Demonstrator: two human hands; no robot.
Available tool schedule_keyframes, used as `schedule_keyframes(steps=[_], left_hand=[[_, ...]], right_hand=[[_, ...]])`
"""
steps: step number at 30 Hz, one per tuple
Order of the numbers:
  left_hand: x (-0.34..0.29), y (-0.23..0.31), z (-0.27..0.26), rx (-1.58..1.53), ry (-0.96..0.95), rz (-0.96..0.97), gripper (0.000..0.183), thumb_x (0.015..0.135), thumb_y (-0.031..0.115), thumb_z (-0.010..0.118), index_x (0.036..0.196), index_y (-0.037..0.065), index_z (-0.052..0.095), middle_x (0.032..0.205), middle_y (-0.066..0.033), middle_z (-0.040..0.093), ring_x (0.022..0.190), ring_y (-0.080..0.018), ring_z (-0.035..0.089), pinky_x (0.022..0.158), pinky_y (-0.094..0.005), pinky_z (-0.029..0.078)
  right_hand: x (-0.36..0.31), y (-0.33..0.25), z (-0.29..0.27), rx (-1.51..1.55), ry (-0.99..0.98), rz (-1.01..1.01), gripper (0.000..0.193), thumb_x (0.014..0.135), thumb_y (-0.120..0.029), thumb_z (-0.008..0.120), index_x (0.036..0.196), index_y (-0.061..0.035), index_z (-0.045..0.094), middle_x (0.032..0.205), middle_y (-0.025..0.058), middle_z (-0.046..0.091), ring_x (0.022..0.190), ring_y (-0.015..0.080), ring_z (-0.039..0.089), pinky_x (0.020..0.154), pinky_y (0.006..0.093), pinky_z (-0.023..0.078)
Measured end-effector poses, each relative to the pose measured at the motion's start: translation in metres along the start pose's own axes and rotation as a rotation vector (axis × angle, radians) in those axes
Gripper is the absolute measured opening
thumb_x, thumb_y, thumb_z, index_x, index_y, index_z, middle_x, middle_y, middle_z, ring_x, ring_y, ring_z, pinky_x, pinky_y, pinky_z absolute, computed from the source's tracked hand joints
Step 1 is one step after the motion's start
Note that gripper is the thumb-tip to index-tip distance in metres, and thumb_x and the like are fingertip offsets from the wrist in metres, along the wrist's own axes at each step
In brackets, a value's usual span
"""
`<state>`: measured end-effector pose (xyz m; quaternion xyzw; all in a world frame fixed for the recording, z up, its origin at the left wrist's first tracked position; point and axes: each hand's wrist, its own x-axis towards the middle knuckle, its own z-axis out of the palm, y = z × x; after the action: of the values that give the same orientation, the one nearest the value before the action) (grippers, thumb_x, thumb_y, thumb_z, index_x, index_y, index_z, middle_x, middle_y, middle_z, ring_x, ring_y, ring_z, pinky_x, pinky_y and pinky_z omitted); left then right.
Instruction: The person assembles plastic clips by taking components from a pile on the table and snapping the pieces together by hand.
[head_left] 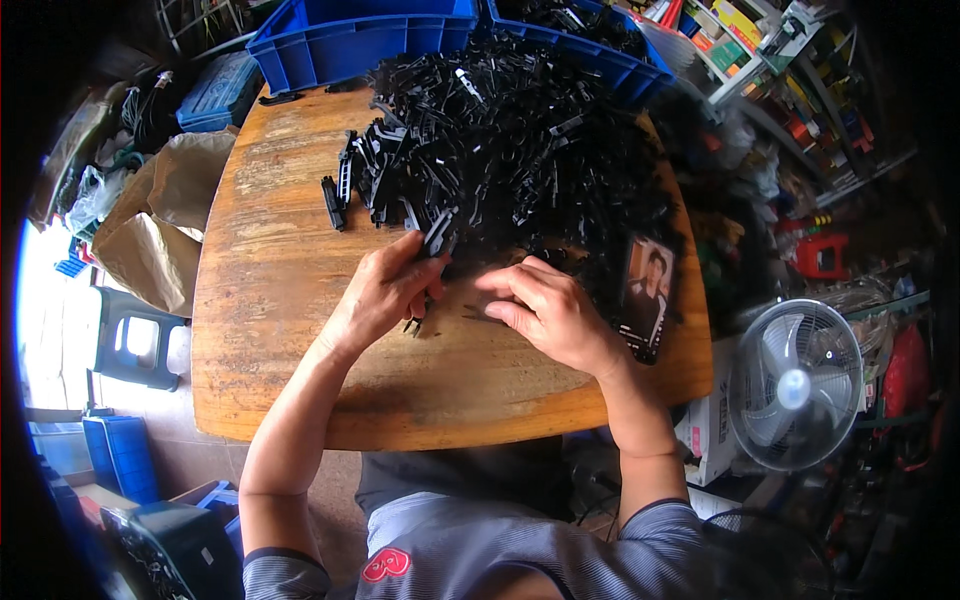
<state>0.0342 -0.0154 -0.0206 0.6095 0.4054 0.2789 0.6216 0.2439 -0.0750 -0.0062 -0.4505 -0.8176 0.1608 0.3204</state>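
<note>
A large heap of black plastic parts (500, 150), mostly long and thin, covers the far half of the wooden table (270, 250). My left hand (390, 285) is closed round a dark, narrow plastic part (438, 235), whose grey-edged end sticks out past the fingers toward the heap. A small tip also shows below that hand. To its right, just short of the heap, hovers my right hand (545, 305). Its fingers are bent, with thumb and forefinger apart, and nothing shows between them. Beside the right hand a phone (647, 298) with a lit screen leans at the heap's edge.
Two blue crates (365, 48) stand at the table's far edge; the right one (640, 60) holds more black parts. A fan (795, 388) is close on the right. Left of the table are a brown paper bag (150, 260) and a grey stool (135, 338). Crowded shelves fill the right side.
</note>
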Motion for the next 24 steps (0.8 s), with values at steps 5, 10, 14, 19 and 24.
schedule_keyframes(steps=[5,10,14,19,24], left_hand=[[-0.001,-0.002,0.002,0.126,-0.042,-0.017,0.018,0.094,0.017,0.051,0.104,0.003,0.058,0.067,0.002,0.054,0.057,-0.0033,0.047,0.051,-0.0182,0.039],[0.0,0.0,0.003,0.127,-0.049,-0.018,0.018,0.093,0.017,0.054,0.103,0.002,0.058,0.066,0.0023,0.053,0.058,-0.003,0.046,0.05,-0.018,0.038],[0.0,-0.004,0.005,0.179,-0.042,0.05,0.017,0.091,0.016,0.055,0.101,0.002,0.058,0.065,0.0022,0.051,0.057,-0.0032,0.046,0.05,-0.0187,0.037],[-0.004,-0.002,0.01,0.157,-0.107,0.058,0.019,0.087,0.014,0.057,0.102,0.002,0.055,0.066,0.0001,0.052,0.058,-0.0064,0.046,0.051,-0.0233,0.037],[-0.007,-0.001,0.014,0.414,-0.086,0.309,0.03,0.08,0.016,0.067,0.1,0.001,0.051,0.067,-0.0178,0.055,0.058,-0.0245,0.055,0.057,-0.0361,0.043]], right_hand=[[0.001,-0.019,0.003,0.416,-0.026,0.337,0.019,0.08,-0.003,0.066,0.097,-0.0023,0.058,0.087,0.01,0.062,0.08,0.0218,0.061,0.069,0.0298,0.048],[0.001,-0.002,0.005,0.261,0.074,0.063,0.015,0.081,-0.002,0.065,0.095,-0.0011,0.06,0.088,0.0097,0.061,0.08,0.0206,0.061,0.069,0.03,0.047],[0.0,-0.011,0.003,0.375,0.064,0.152,0.016,0.079,0.0,0.066,0.094,-0.0003,0.062,0.087,0.0097,0.06,0.078,0.0197,0.06,0.067,0.0289,0.047],[0.005,-0.005,0.002,0.327,0.133,0.003,0.016,0.081,0.0,0.066,0.096,0.0017,0.064,0.088,0.0071,0.061,0.073,0.0107,0.059,0.063,0.0213,0.048],[-0.001,-0.007,0.004,0.329,0.244,0.081,0.024,0.075,0.003,0.069,0.098,0.0002,0.063,0.088,0.0107,0.062,0.078,0.0204,0.062,0.068,0.0283,0.05]])
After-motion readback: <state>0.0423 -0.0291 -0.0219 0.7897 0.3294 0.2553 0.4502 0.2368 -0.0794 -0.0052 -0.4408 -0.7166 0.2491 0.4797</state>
